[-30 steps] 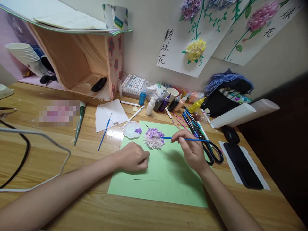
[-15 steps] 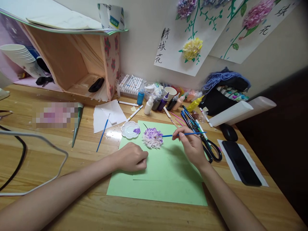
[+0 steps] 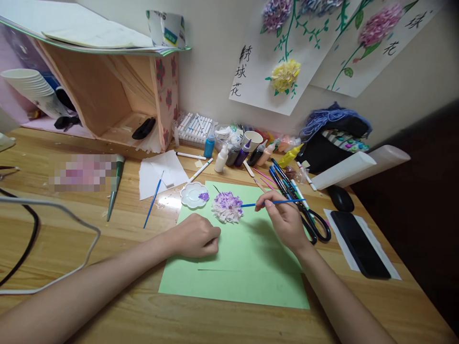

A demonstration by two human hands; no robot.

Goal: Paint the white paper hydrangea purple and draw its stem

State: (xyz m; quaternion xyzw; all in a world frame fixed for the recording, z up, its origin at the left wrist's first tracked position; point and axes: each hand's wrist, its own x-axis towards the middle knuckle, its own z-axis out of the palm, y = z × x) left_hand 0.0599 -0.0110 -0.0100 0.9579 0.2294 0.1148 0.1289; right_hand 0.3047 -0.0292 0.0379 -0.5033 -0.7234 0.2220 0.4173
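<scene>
A paintbrush [image 3: 278, 202] with a blue handle is pinched in my right hand [image 3: 283, 215]. Its tip touches the right side of a ruffled flower [image 3: 227, 208], purple on top and whitish along its lower edge. The flower lies on green paper [image 3: 251, 282]. My left hand [image 3: 196, 235] rests on that paper as a closed fist, just below and left of the flower, with nothing showing in it. Beside the flower sits a white scalloped palette [image 3: 191, 193] with a dab of purple paint [image 3: 203, 197].
Behind the paper stand several paint bottles [image 3: 221, 158]. Scissors [image 3: 319, 224] and pens lie right of my right hand, a phone [image 3: 359, 243] farther right. Another brush [image 3: 154, 198] and torn white paper [image 3: 158, 167] lie left of the palette. A cable [image 3: 95, 239] crosses the left side.
My right hand and the paintbrush have shifted very slightly left, with the tip a little farther over the flower. My left fist stays in place.
</scene>
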